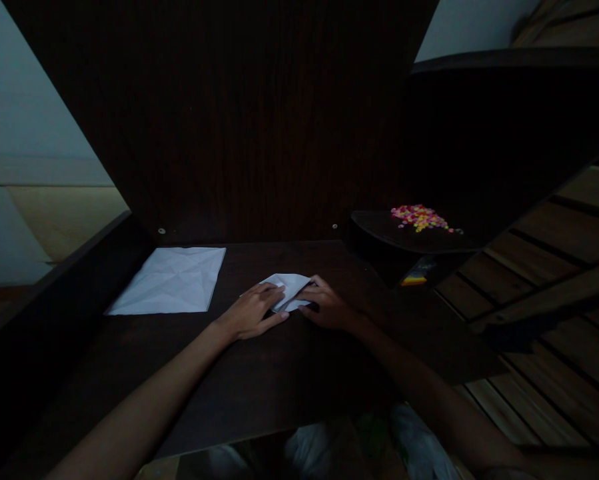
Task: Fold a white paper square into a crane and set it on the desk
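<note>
A white folded sheet of paper (292, 283) lies on the dark desk in front of me, with one flap raised near its middle. My left hand (253, 312) holds its left side, fingers over the top and thumb along the near edge. At the right side, my right hand (328, 303) has its fingers curled round the raised flap, thumb close to the near corner. Both hands cover parts of the folded paper. To the left rests a flat stack of white paper sheets (172, 283), the top one marked with crossing creases.
A rounded low shelf (379, 227) at the right carries a heap of small pink, red and yellow pieces (422, 218). Below it is a small yellow-and-dark item (415, 279). A tall dark panel (259, 120) closes the desk's back, and a wooden slatted surface (544, 260) lies to the right.
</note>
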Motion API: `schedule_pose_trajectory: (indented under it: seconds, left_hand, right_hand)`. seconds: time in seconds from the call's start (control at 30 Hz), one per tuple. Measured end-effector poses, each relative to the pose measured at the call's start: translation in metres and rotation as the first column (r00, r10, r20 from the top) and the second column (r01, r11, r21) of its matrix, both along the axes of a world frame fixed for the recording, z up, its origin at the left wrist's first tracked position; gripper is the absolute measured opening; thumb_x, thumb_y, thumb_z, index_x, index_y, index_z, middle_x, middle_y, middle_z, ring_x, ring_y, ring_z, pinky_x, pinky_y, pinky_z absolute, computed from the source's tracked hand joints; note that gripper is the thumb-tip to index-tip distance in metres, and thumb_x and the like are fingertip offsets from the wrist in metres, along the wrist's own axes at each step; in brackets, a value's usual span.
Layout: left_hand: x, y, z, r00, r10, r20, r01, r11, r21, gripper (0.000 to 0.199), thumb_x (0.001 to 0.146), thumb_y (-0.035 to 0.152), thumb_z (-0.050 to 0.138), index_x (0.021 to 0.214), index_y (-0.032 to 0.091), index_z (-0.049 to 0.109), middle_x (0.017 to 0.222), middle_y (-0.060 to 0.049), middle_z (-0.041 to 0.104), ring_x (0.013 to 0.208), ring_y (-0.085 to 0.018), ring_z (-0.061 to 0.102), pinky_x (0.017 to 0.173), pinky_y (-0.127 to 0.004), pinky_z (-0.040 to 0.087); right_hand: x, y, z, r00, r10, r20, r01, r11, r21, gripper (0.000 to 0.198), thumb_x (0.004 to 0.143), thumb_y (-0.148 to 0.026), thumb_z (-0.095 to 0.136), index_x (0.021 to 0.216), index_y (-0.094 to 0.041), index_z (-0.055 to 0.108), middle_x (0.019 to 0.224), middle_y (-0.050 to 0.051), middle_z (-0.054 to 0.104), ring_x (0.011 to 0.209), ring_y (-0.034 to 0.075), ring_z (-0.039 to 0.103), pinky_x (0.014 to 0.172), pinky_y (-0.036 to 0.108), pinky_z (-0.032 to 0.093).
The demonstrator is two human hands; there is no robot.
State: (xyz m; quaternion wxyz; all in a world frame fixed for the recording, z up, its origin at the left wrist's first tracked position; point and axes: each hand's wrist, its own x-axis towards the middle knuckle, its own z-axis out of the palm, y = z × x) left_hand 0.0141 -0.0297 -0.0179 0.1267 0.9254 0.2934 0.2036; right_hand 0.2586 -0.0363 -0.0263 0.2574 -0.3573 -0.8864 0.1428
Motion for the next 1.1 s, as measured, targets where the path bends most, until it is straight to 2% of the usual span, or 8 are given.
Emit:
schedule_pose_trajectory:
  seconds: [0.17, 0.37, 0.6, 0.9, 1.1]
  left_hand:
    - [0.005, -0.003, 0.0, 0.999, 0.023, -0.048, -0.02, 0.998, 0.059, 0.047, 0.092, 0.046, 0.046, 0.131, 0.019, 0.051, 0.129, -0.012, 0.058, 0.122, -0.027, 0.049, 0.105, -0.046, 0.038]
    - [0.012, -0.011, 0.004, 0.997, 0.045, -0.065, -0.037, 0.993, 0.115, 0.046, 0.093, 0.044, 0.045, 0.131, 0.02, 0.051, 0.125, -0.01, 0.06, 0.115, -0.026, 0.054, 0.102, -0.044, 0.042]
    - [0.014, -0.011, -0.003, 0.995, 0.098, -0.002, -0.097, 0.989, 0.112, 0.041, 0.092, 0.04, 0.047, 0.127, 0.021, 0.054, 0.125, -0.011, 0.061, 0.114, -0.027, 0.056, 0.101, -0.043, 0.042]
    - [0.016, -0.012, 0.003, 0.99, 0.142, 0.017, -0.143, 0.988, 0.053, 0.038, 0.091, 0.039, 0.048, 0.123, 0.021, 0.055, 0.122, -0.011, 0.063, 0.109, -0.027, 0.059, 0.096, -0.041, 0.044]
    - [0.017, -0.01, -0.004, 0.986, 0.159, 0.054, -0.163, 0.983, 0.086, 0.042, 0.089, 0.038, 0.051, 0.126, 0.021, 0.053, 0.126, -0.011, 0.061, 0.112, -0.028, 0.058, 0.097, -0.042, 0.043]
  right_hand:
    - [0.0, 0.001, 0.002, 0.997, -0.044, -0.069, 0.038, 0.995, -0.087, 0.026, 0.076, -0.023, 0.069, 0.102, -0.022, 0.068, 0.104, 0.005, 0.068, 0.105, 0.026, 0.051, 0.094, 0.043, 0.041]
    - [0.003, 0.005, 0.001, 0.982, -0.13, -0.134, 0.104, 0.977, -0.187, 0.028, 0.073, -0.029, 0.071, 0.098, -0.018, 0.068, 0.104, 0.009, 0.062, 0.094, 0.024, 0.057, 0.084, 0.039, 0.048]
    - [-0.002, 0.003, 0.0, 0.985, -0.147, -0.085, 0.133, 0.979, -0.156, 0.031, 0.074, -0.026, 0.068, 0.104, -0.019, 0.064, 0.104, 0.008, 0.06, 0.098, 0.024, 0.056, 0.089, 0.039, 0.046]
    - [-0.004, 0.001, -0.001, 0.983, -0.182, -0.031, 0.175, 0.969, -0.174, 0.041, 0.078, -0.023, 0.063, 0.119, -0.02, 0.059, 0.107, 0.009, 0.058, 0.098, 0.022, 0.056, 0.09, 0.039, 0.046]
    - [-0.005, 0.001, -0.002, 0.985, -0.172, -0.022, 0.165, 0.969, -0.185, 0.044, 0.079, -0.021, 0.061, 0.123, -0.018, 0.057, 0.11, 0.01, 0.058, 0.101, 0.022, 0.055, 0.094, 0.039, 0.044]
